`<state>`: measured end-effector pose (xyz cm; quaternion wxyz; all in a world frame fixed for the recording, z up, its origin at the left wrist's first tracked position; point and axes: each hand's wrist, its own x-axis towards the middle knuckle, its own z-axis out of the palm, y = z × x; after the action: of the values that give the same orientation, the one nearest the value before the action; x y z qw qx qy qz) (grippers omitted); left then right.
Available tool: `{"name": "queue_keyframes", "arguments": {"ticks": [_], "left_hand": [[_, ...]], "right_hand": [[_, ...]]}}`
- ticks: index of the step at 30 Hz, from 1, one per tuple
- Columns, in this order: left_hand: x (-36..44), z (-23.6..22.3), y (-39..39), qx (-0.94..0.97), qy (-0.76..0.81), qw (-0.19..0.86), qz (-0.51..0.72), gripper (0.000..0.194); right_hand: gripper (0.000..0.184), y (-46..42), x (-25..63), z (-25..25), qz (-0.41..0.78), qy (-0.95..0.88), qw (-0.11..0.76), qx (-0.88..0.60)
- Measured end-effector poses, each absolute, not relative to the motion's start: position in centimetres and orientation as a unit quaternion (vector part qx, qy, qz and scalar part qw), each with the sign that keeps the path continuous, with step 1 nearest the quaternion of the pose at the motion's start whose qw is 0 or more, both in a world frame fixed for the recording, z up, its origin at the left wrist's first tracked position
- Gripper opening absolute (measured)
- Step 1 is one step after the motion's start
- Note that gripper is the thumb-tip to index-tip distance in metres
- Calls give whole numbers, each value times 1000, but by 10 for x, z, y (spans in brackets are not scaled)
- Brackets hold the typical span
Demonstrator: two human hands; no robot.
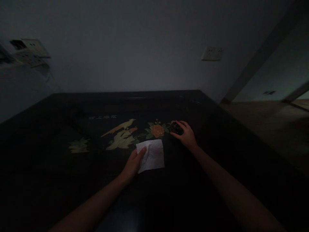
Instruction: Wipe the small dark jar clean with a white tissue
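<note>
A white paper tissue (154,156) is pinched in my left hand (134,162), thumb on top, over the dark glossy tabletop (183,180). To the right, my right hand (187,133) curls its fingers around a small, dark, shiny rounded object (177,129); the dim light hides what kind it is. That hand is beside a decorated pink flower (157,130) with green leaves on the tabletop. Left of the flower, the decoration shows a pale long-tailed bird (120,126) and a light rock shape (120,140).
A pale wall stands behind the table's far edge (127,93). It carries a white socket plate (212,53) at the right and more sockets (36,48) at the left. Brownish floor (260,119) lies beyond the table's right edge. The room is very dark.
</note>
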<state>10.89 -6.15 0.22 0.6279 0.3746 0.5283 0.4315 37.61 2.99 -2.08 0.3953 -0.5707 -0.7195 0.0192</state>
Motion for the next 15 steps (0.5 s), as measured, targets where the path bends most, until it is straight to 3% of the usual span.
{"name": "queue_keyframes", "arguments": {"ticks": [15], "left_hand": [[114,12,-65,423,502,618,434,49]], "right_hand": [[65,26,374,-17,35,-720,380,-579]]}}
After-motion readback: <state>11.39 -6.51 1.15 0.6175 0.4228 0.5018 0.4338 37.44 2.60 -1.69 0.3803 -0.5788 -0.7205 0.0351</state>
